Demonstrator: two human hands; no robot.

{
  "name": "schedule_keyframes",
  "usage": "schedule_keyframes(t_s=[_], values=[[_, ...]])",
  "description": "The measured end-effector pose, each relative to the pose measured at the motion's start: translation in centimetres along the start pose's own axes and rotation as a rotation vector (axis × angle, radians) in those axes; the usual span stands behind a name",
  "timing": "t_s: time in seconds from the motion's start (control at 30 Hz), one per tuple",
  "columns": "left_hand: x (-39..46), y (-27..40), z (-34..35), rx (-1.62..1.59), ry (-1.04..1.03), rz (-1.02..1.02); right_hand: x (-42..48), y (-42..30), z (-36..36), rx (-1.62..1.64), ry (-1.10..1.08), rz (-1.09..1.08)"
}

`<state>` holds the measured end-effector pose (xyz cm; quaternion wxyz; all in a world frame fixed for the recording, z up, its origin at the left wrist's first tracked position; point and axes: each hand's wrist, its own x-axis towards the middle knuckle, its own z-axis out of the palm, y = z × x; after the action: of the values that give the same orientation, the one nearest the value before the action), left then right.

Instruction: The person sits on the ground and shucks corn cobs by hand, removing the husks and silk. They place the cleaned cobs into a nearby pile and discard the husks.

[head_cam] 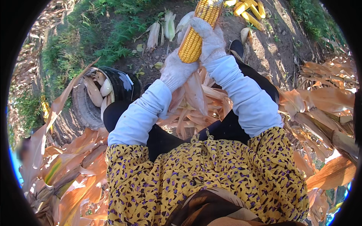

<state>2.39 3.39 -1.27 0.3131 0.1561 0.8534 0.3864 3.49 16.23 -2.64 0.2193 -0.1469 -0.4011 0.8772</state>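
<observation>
A bare yellow ear of corn is held up before me, its upper end cut off by the picture's top edge. My left hand, in a pale knit glove, grips its lower end, with peeled dry husk hanging below the palm. My right hand, gloved alike, wraps the ear's middle from the right, its fingers across the kernels. Some husk also shows behind the ear, at its left side.
A black bucket lies on its side at left, with husked pieces inside. Several yellow ears lie on the soil at top right. Unpeeled ears rest near green weeds. Dry corn stalks and leaves crowd both sides.
</observation>
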Motion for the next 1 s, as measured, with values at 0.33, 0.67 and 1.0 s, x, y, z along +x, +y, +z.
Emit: schedule_keyframes(t_s=[0.33,0.67,1.0], values=[[0.3,-2.2,1.0,0.039,0.001,0.061,0.6,-0.6,-0.6,-0.168,-0.145,0.117],[0.1,-7.1,4.3,0.784,-0.133,0.540,-0.7,-1.9,0.4,-0.594,-0.493,0.519],[-4.8,-7.2,6.9,0.856,-0.807,0.635,3.5,-4.9,-2.3,0.329,-0.145,0.200]])
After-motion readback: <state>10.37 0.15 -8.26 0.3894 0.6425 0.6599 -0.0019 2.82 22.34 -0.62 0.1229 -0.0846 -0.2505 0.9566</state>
